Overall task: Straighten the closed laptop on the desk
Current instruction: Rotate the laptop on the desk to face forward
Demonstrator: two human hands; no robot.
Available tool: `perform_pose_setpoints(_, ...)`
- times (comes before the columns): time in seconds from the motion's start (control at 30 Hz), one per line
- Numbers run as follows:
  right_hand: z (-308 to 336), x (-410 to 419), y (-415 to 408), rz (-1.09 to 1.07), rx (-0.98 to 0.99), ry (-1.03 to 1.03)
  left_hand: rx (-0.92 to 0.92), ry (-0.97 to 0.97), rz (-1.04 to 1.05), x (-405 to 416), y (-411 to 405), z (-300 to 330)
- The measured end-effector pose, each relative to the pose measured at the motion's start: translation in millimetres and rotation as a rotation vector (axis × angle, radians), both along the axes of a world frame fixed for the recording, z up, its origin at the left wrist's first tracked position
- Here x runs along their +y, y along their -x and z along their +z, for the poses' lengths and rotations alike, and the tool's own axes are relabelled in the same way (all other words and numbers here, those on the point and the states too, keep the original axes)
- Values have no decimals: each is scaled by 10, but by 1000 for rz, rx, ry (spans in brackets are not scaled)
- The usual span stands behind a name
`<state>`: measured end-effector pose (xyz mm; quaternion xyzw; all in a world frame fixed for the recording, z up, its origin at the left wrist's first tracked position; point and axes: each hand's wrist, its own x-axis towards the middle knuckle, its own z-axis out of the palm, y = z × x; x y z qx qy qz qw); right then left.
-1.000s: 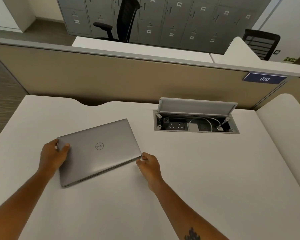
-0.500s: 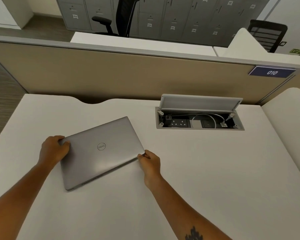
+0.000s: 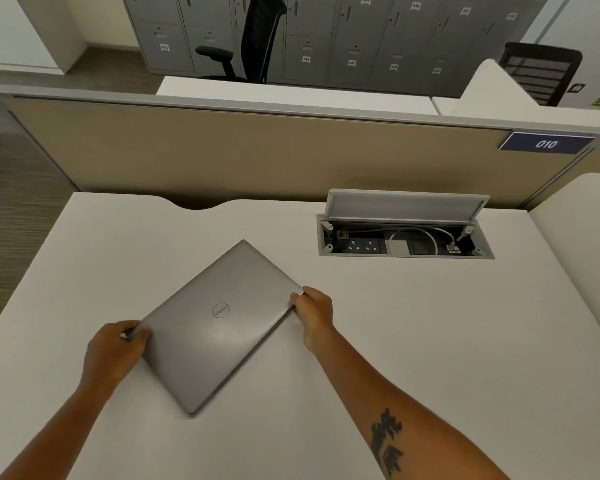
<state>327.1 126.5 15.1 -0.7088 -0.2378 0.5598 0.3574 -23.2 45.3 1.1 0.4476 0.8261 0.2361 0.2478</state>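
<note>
A closed silver laptop (image 3: 219,323) lies flat on the white desk (image 3: 413,341), turned strongly askew so that one corner points toward the far partition and one toward me. My left hand (image 3: 116,351) grips its left corner with the thumb on the lid. My right hand (image 3: 312,313) pinches its right corner between thumb and fingers. A round logo sits in the middle of the lid.
An open cable box (image 3: 404,240) with sockets and a white cable is set into the desk at the back right, its lid standing up. A beige partition (image 3: 257,157) closes the far edge. Another white desk (image 3: 582,237) adjoins on the right.
With both hands on its corners, the laptop has rotated anticlockwise: its right corner moved away from me and its left corner came nearer. It lies more askew than before.
</note>
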Motion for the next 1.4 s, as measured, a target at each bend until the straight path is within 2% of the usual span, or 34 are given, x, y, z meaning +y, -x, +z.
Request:
perform_pose_setpoints(0.4, 30, 73, -20, 64, 2, -1, 35, 76, -18, -666, -239, 6)
perform_pose_setpoints(0.67, 20, -243, 87, 86, 11, -8, 153, 140, -92, -593, -250, -40)
perform_pose_setpoints(0.87, -28, -662, 235, 96, 75, -21, 48, 164, -156, -165, -422, -37)
perform_pose_setpoints(1.1, -79, -998, 382, 81, 117, -9, -70, 91, -234, 324, -618, 46)
perform_pose_setpoints(1.4, -58, -1049, 454, 26, 104, 27, -175, 107, -167, 489, -742, 122)
